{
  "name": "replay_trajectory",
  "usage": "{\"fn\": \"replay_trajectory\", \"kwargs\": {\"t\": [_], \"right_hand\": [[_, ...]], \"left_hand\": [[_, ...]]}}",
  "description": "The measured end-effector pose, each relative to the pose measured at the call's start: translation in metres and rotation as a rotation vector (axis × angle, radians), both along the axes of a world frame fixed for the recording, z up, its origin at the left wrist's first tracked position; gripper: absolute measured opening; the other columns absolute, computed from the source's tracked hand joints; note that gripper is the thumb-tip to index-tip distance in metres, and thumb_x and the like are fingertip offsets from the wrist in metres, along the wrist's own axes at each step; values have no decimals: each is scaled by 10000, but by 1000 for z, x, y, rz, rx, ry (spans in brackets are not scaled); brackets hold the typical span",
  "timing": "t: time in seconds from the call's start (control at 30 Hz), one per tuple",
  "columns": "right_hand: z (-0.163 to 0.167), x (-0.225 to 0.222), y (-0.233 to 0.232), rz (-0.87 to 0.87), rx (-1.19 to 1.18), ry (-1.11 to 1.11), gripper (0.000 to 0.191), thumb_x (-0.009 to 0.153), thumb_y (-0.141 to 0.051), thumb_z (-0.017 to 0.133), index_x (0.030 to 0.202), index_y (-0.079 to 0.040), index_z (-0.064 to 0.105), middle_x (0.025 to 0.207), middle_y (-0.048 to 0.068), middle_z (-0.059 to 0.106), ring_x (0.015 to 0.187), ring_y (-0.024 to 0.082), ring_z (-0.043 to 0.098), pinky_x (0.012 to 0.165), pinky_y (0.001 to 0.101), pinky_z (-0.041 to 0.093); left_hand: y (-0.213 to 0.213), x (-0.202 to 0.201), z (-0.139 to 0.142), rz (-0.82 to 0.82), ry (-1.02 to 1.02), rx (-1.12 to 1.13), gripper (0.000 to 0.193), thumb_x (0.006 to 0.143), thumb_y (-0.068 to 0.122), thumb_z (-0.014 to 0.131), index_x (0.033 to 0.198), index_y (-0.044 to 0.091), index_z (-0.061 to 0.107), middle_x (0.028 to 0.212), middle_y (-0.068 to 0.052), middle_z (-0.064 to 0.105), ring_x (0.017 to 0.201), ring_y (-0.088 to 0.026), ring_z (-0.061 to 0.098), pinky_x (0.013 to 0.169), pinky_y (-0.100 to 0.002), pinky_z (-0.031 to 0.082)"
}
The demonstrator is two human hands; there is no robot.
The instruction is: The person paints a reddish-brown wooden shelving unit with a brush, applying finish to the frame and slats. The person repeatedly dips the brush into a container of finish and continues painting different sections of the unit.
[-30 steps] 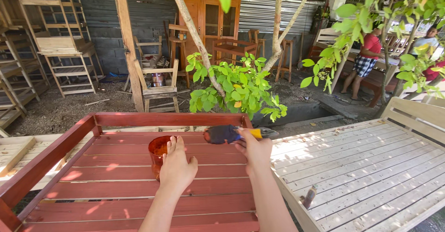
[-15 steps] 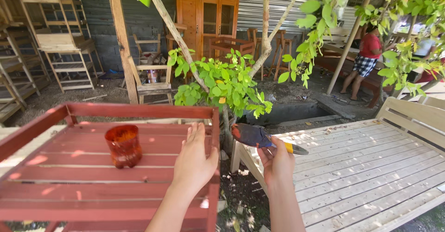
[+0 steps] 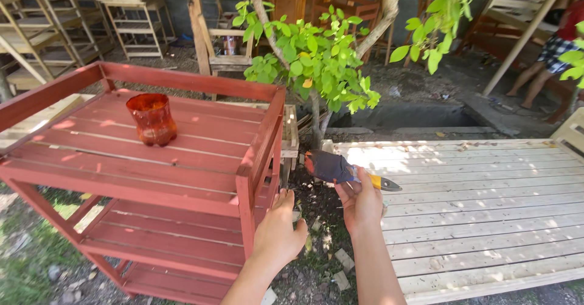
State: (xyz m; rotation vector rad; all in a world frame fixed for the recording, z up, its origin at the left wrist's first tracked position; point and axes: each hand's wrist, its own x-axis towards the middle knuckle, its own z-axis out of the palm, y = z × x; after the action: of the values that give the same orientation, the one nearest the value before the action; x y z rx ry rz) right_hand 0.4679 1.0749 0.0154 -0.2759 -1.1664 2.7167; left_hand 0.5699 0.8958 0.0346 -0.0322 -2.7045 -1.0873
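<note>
My right hand (image 3: 361,203) grips a wide paintbrush (image 3: 331,167) with a yellow handle, its dark bristles pointing left and tipped with red paint. It hangs over the gap between a red-painted wooden shelf rack (image 3: 182,177) and a bare wooden platform (image 3: 480,201). My left hand (image 3: 278,232) is open, fingers up, beside the rack's near right corner post, close to touching it. A red cut-off plastic container (image 3: 151,119) stands on the rack's top shelf at the left.
A small leafy tree (image 3: 313,61) grows behind the gap. Unpainted wooden racks (image 3: 128,13) stand at the back left. A seated person (image 3: 550,49) is at the far right. Wood scraps (image 3: 340,268) lie on the dirt below.
The view has shifted so the rack sits further left and more of its lower shelves show. My left hand came off the top shelf edge and dropped beside the corner post. The brush stays held.
</note>
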Motion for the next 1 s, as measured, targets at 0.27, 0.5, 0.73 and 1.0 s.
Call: {"fn": "replay_trajectory", "kwargs": {"t": [0.27,0.5,0.73,1.0], "right_hand": [[-50,-4,-20,122,71,14,253,961,-200,701,1154,-57,621,998,77,722,883,207,701,757,339,603],[-94,-2,-46,206,152,33,325,882,-75,737,1199,-49,671,1032,67,746,887,175,716,758,341,610],[-127,-21,-44,388,251,96,363,876,-49,755,1229,-33,673,1069,74,719,967,163,704,843,344,609],[-151,-77,-48,599,185,127,374,859,-44,765,1218,-9,665,1086,104,734,997,196,717,897,376,606]], "left_hand": [[-21,3,-56,49,-179,32,747,858,196,671,1515,26,358,1588,-191,347,1491,-300,318,1177,-429,306],[-31,13,-67,113,-313,22,694,867,242,646,1490,52,407,1597,-153,380,1461,-291,402,1184,-395,366],[-35,3,-78,173,-409,-39,684,871,243,653,1484,59,411,1570,-165,388,1449,-331,384,1186,-413,344],[-16,-22,-79,313,-441,-8,690,864,218,651,1476,13,407,1532,-199,431,1435,-328,412,1183,-401,364]]}}
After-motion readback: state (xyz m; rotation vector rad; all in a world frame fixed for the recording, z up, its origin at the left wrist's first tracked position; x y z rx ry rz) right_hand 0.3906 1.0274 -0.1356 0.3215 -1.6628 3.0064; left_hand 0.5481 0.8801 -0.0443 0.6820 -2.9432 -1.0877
